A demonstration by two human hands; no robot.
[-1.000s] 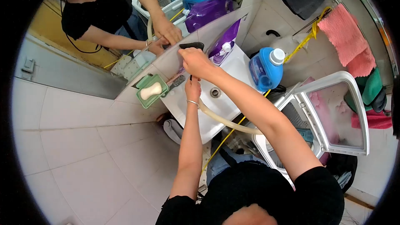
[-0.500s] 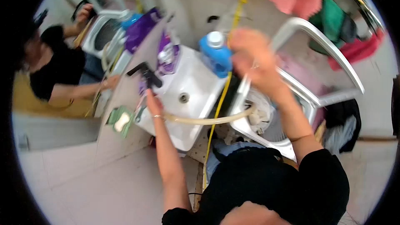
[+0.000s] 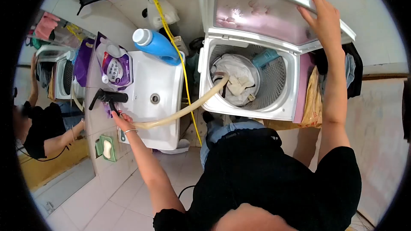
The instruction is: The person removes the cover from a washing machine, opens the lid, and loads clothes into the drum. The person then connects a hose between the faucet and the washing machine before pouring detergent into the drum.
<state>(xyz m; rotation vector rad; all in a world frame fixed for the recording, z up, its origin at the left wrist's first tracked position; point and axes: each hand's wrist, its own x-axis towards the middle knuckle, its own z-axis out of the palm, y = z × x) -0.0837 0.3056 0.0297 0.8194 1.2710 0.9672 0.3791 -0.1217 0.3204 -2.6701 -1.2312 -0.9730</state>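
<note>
Hose [image 3: 185, 111] gripped by left hand [image 3: 123, 121], ending inside washer [image 3: 292, 85]; right hand [image 3: 324, 20] gripping lid [image 3: 207, 6]

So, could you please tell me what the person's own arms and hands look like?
Short black sleeves end above the elbows, leaving both forearms bare. The left hand and right hand are ungloved; a thin silver-coloured bangle circles the left wrist.

Sink [image 3: 150, 77] L, washer [image 3: 287, 108] R.
Sink's far end: pouch [image 3: 115, 66] L, bottle [image 3: 158, 48] R; clothes [image 3: 234, 78] in washer; dish [image 3: 113, 155] w/ soap [image 3: 107, 149].
</note>
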